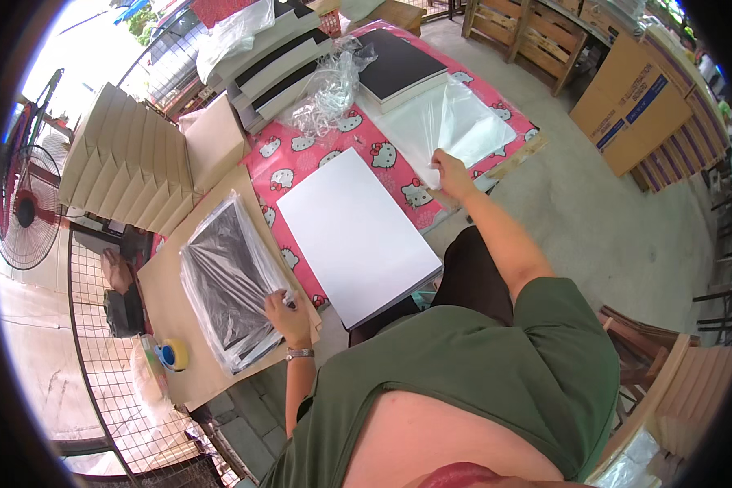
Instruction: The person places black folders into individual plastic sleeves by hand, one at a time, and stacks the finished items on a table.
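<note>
My left hand (285, 313) is closed on the near right edge of a transparent plastic wrapper, which is drawn in creases over a stack of black sheets (232, 281). Out to the right, my right hand (451, 175) pinches the near corner of a flat transparent plastic bag (451, 122). A white stack of sheets (354, 236) lies between my hands, its near end at the table's edge. The wrapped stack rests on brown cardboard (167, 285).
Folded brown cartons (130, 154) stand at the left, near a fan (26, 207) and yellow tape (173, 355). Black-topped stacks (398, 65) and tangled plastic strips (325, 93) occupy the far side of the pink tablecloth (382, 154). Large cardboard boxes (638, 106) stand at the right.
</note>
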{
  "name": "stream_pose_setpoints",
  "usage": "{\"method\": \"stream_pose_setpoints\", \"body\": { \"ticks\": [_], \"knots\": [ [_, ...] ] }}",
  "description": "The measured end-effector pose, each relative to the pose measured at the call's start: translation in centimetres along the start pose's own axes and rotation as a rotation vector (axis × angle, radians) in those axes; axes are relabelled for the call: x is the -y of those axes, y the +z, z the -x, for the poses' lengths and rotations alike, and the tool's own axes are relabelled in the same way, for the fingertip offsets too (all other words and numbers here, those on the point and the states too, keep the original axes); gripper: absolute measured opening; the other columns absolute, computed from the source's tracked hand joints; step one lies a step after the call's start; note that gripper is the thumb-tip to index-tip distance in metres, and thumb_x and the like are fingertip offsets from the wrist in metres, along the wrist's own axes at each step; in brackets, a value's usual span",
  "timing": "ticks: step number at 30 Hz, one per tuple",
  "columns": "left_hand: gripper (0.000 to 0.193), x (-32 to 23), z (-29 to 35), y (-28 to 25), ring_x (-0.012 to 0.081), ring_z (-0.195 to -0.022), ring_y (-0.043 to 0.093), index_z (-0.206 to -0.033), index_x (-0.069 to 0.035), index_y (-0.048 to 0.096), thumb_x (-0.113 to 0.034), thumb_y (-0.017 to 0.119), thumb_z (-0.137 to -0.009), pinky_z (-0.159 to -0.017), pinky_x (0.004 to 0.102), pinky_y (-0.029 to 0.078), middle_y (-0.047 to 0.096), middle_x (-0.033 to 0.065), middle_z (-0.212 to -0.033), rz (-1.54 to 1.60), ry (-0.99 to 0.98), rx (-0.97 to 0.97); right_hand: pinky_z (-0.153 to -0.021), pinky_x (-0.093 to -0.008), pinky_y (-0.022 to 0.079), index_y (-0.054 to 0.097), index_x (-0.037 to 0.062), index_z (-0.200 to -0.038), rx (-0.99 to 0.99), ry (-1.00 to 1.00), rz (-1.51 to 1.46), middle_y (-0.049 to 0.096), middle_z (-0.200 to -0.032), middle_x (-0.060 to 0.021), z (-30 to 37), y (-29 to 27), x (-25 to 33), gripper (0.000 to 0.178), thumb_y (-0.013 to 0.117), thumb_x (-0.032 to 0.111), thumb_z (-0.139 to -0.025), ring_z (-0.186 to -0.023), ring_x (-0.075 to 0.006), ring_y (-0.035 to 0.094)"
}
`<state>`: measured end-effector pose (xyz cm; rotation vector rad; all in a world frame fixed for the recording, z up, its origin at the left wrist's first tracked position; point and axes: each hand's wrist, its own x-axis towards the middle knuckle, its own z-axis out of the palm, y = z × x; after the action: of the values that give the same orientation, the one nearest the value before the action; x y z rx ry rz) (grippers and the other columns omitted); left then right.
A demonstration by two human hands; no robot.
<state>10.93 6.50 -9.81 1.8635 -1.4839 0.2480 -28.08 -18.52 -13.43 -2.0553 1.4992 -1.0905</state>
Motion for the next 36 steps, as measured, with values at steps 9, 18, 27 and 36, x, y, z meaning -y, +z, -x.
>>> {"method": "stream_pose_setpoints", "body": {
  "ticks": [9, 18, 27, 36],
  "knots": [
    [0.083, -16.0, -5.2, 3.2, 0.0269, -0.119, 0.042, -0.133, -0.002, 0.028, -0.010, 0.076, -0.066, -0.098, 0.0363, 0.035, 0.043, 0.0160, -0.126, 0.653, 0.219, 0.534, -0.067, -0.0411, 0.046, 0.050, 0.0045, -0.095, 0.719, -0.366, -0.264, 0.062, -0.085, -0.0173, 3.3, -1.2, 16.7, 0.020, 0.054, 0.006, -0.076, -0.074, -0.0338, 0.060],
    [0.018, -17.5, -9.3, 1.0, 0.0059, -0.070, 0.052, -0.093, 0.002, 0.057, -0.013, 0.062, -0.084, -0.062, 0.0203, 0.042, 0.060, 0.0023, -0.082, 1.274, -0.293, 0.424, -0.065, -0.0245, 0.044, 0.061, 0.0011, -0.088, 0.245, 0.165, -0.693, 0.061, -0.076, -0.0033, 4.1, -5.9, 20.9, 0.022, 0.065, 0.020, -0.079, -0.068, -0.0106, 0.054],
    [0.020, -17.0, -10.1, -2.6, 0.0151, -0.080, 0.061, -0.096, 0.001, 0.058, -0.004, 0.065, -0.078, -0.072, 0.0257, 0.048, 0.064, 0.0071, -0.089, 1.507, -0.804, 0.633, -0.065, -0.0250, 0.044, 0.059, 0.0006, -0.088, 0.184, 0.030, -0.469, 0.059, -0.069, -0.0050, 2.8, -6.2, 24.6, 0.014, 0.058, 0.014, -0.085, -0.066, -0.0126, 0.053],
    [0.040, -19.4, -11.0, -3.7, 0.0177, -0.094, 0.058, -0.114, 0.002, 0.050, 0.005, 0.060, -0.076, -0.081, 0.0303, 0.047, 0.059, 0.0094, -0.103, 1.529, -0.291, 0.345, -0.074, -0.0253, 0.044, 0.060, 0.0028, -0.093, 0.501, 0.022, -0.661, 0.062, -0.080, -0.0063, 2.3, -7.5, 25.1, 0.017, 0.062, 0.013, -0.080, -0.080, -0.0119, 0.057]
  ]
}}
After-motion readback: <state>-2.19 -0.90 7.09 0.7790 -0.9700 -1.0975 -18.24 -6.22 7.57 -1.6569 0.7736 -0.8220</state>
